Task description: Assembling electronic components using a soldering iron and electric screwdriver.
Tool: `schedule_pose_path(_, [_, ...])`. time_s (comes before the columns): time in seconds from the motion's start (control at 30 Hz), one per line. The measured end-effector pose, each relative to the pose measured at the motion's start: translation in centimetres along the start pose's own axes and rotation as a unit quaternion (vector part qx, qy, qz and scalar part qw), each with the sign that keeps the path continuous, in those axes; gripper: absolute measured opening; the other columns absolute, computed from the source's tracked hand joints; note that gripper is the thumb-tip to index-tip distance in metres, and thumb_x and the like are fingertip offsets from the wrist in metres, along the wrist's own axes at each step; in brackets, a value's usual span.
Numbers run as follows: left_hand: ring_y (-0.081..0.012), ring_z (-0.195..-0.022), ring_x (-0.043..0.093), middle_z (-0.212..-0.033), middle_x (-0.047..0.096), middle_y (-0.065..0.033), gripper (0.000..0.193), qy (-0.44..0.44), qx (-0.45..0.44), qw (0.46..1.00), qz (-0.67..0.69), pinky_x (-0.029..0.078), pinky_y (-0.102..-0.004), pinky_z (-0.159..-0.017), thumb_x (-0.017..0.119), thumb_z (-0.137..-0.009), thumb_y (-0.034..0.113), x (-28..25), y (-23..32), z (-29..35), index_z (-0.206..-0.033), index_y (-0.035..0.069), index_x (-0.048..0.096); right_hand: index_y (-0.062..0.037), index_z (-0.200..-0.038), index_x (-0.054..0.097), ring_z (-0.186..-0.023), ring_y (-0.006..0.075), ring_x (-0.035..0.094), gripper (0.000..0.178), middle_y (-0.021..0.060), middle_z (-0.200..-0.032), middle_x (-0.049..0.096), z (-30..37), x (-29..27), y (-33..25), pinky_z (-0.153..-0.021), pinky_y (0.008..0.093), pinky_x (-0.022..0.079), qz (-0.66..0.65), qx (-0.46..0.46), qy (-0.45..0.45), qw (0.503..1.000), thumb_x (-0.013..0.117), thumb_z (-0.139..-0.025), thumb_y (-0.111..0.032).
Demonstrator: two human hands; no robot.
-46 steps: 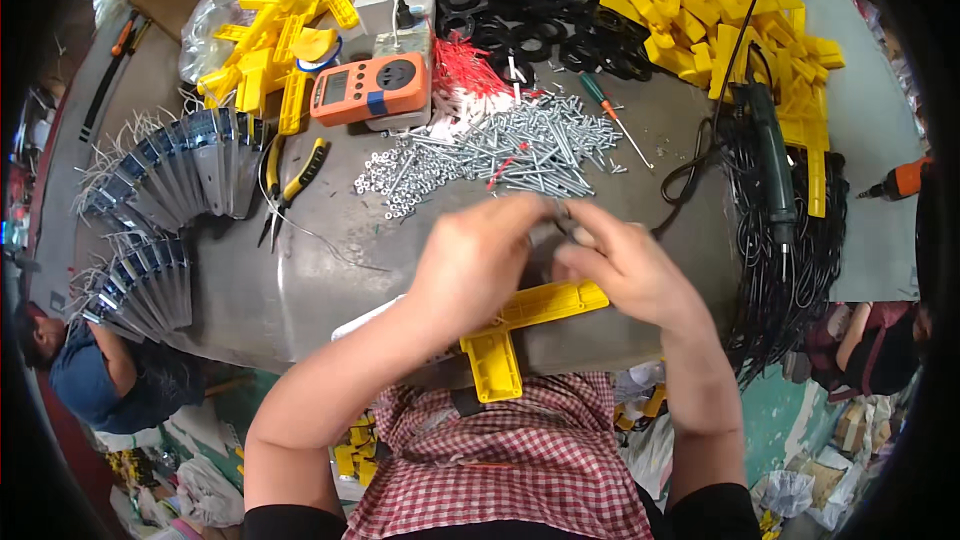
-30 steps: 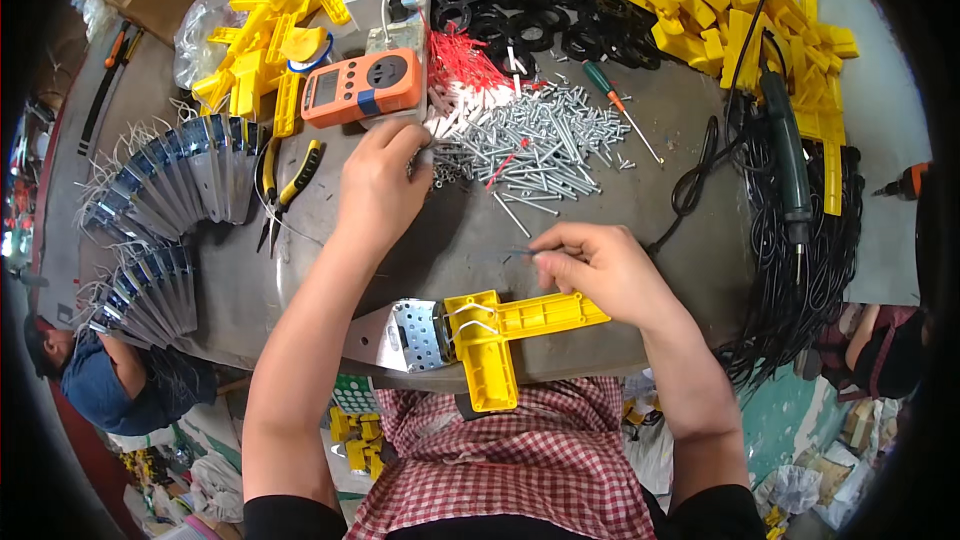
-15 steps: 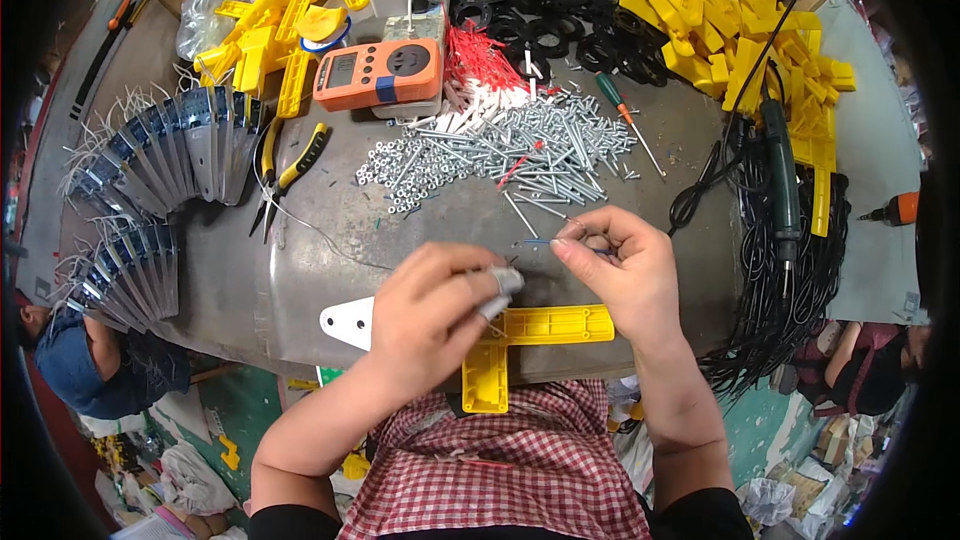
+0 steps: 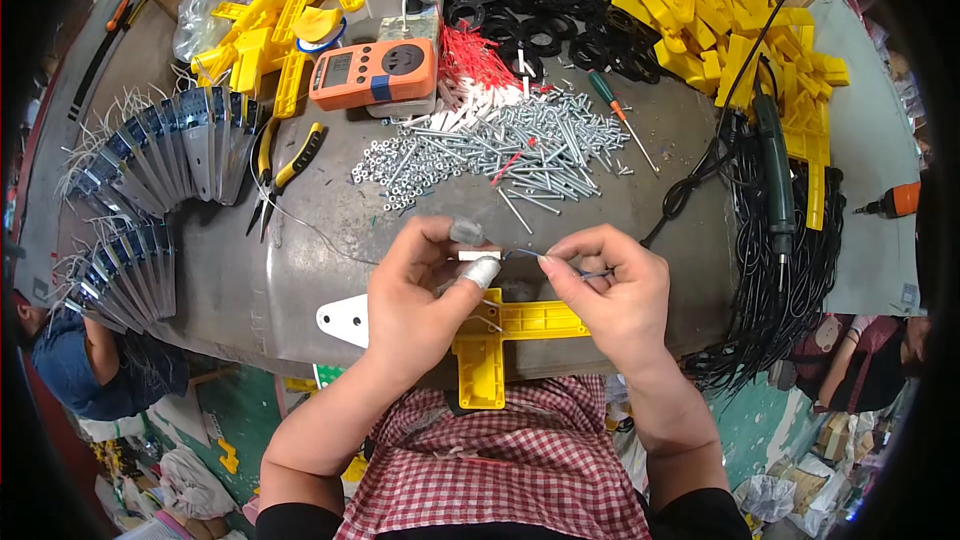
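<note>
Between its taped thumb and finger, my left hand pinches a short white sleeve. Opposite it, my right hand is closed on a thin blue wire, whose end points toward the sleeve. Whether the wire's tip has entered the sleeve is too small to tell. Below both hands, a yellow T-shaped plastic housing lies at the table's near edge. A white plate with holes sits to its left, partly covered by my left hand and wrist.
Beyond the hands spread loose screws and nuts. Pliers, an orange multimeter and a screwdriver lie around them. Yellow parts, black cables and a power screwdriver are at the right.
My left hand has turned and risen slightly, bringing the white sleeve into view facing the wire. My right hand has shifted slightly down and keeps hold of the blue wire.
</note>
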State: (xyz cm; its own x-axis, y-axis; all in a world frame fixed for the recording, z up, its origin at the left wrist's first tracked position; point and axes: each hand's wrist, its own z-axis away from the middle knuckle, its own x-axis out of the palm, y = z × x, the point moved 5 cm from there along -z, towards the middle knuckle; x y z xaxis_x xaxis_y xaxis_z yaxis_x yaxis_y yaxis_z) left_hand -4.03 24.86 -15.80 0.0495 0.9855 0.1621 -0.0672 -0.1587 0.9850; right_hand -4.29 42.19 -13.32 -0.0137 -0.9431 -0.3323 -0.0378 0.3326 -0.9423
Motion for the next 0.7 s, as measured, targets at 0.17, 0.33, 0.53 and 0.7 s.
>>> schedule_pose_path(0.17, [-0.0187,-0.092,0.061,-0.100,0.062,-0.0158,0.043,0.000,0.093,0.987,-0.132,0.048,-0.0301,-0.083,0.062,-0.077,-0.005,0.0,0.6,0.6,-0.110,0.002,0.036,-0.0056,-0.080,0.064,-0.046,0.0029,0.035,0.013,-0.0035,-0.052,0.041,0.3,0.2,-0.3,-0.044,0.0208,0.030,0.020,-0.020,0.003,1.000,0.075,-0.073,-0.009])
schedule_pose_path(0.33, [-0.0202,-0.088,0.066,-0.093,0.066,-0.0142,0.044,0.015,0.180,0.963,-0.199,0.051,-0.0295,-0.077,0.065,-0.075,-0.004,0.0,0.9,1.0,-0.111,-0.001,0.040,-0.0061,-0.079,0.064,-0.044,0.0050,0.043,0.014,-0.0006,-0.056,0.052,0.9,0.1,-0.8,-0.043,0.0216,0.034,0.048,-0.105,0.035,0.993,0.075,-0.072,-0.009])
schedule_pose_path(0.53, [-0.0207,-0.084,0.067,-0.091,0.067,-0.0126,0.045,0.024,0.212,0.943,-0.256,0.051,-0.0282,-0.072,0.067,-0.074,-0.003,0.1,1.4,1.6,-0.112,-0.001,0.042,-0.0061,-0.078,0.064,-0.047,0.0090,0.050,0.015,0.0028,-0.063,0.060,1.2,0.1,-1.5,-0.044,0.0236,0.039,0.102,-0.099,0.038,0.989,0.076,-0.070,-0.009])
schedule_pose_path(0.7, [-0.0182,-0.083,0.064,-0.091,0.066,-0.0139,0.047,0.021,0.221,0.936,-0.273,0.049,-0.0271,-0.074,0.065,-0.076,-0.003,0.2,1.5,1.8,-0.113,0.000,0.036,-0.0025,-0.079,0.064,-0.048,-0.0005,0.039,0.011,-0.0041,-0.056,0.050,1.3,0.2,-1.6,-0.043,0.0179,0.029,0.097,-0.130,0.043,0.986,0.073,-0.073,-0.002])
